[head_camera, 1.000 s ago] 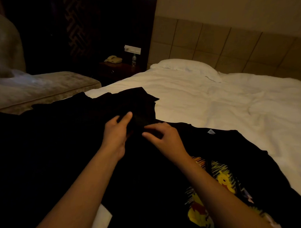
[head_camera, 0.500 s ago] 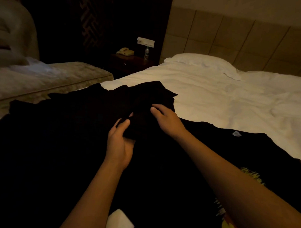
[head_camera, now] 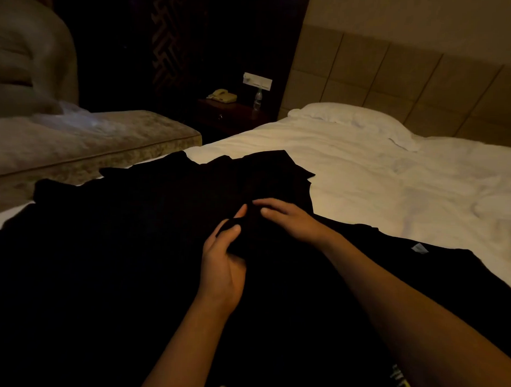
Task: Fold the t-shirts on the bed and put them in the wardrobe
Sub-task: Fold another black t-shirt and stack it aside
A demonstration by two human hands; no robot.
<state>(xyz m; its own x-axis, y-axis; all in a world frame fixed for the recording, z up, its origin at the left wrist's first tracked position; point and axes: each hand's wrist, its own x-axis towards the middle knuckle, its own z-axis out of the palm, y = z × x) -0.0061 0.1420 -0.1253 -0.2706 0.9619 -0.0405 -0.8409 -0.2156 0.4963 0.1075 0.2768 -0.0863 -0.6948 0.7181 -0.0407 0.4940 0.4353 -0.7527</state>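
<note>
The t-shirts [head_camera: 136, 247] across the lower frame were black, one showing a yellow print at the bottom right and a pale blue neck label [head_camera: 419, 248]. The bed [head_camera: 393, 180] was white, the headboard [head_camera: 397, 79] tan, the telephone [head_camera: 223, 95] perhaps yellowish.

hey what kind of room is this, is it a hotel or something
Probably a hotel bedroom: a bed with white linen and a padded headboard, a nightstand with a corded phone and a water bottle.
</note>
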